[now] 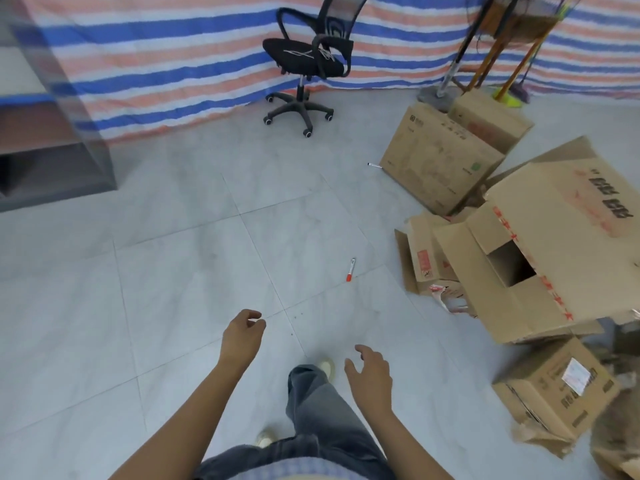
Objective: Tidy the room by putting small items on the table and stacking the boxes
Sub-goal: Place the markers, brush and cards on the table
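A red-capped marker [350, 269] lies on the grey tiled floor ahead of me. A second, dark pen [374, 164] lies farther off beside a cardboard box [440, 157]. More cardboard boxes lie scattered on the right: a big tipped one with an open flap [554, 251], a small torn one [424, 261] and a labelled one [554, 393]. My left hand [242, 336] hangs over the floor with loosely curled fingers, holding nothing. My right hand [370, 372] is open too, fingers relaxed, above my shoe. Both hands are well short of the marker.
A black office chair [304, 60] stands at the back before a striped tarpaulin wall. A grey desk or shelf unit [55, 140] fills the left edge. Brooms and a fan stand [446, 84] lean in the back right corner. My legs and shoes are below.
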### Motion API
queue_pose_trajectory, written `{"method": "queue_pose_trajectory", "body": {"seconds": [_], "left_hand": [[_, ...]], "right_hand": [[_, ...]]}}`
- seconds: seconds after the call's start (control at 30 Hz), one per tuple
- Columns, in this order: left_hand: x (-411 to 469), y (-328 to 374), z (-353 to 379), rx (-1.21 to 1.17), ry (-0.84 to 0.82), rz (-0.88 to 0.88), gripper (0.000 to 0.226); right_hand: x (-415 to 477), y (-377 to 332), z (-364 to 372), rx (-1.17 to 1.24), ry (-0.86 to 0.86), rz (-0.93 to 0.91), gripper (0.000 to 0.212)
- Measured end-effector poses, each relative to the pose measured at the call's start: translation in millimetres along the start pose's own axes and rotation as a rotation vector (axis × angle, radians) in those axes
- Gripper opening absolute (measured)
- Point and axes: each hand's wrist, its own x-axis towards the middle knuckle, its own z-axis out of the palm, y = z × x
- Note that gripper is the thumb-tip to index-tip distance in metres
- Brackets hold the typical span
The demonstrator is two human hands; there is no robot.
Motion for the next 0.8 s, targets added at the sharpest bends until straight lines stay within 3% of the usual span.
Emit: {"method": "queue_pose_trajectory", "body": {"seconds": [0.4,0.8], "left_hand": [[154.2,146.9,23.6,-0.035,0.135,0.037,0.027],[249.4,223.3,80.5,-0.033,0.08,0.044,0.026]], "right_hand": [[234.5,-114.0,-83.6,0.17,0.077,-0.133,0.038],[341.4,-114.3,-115.5,0.135,0.011,-0.06,0.037]]}}
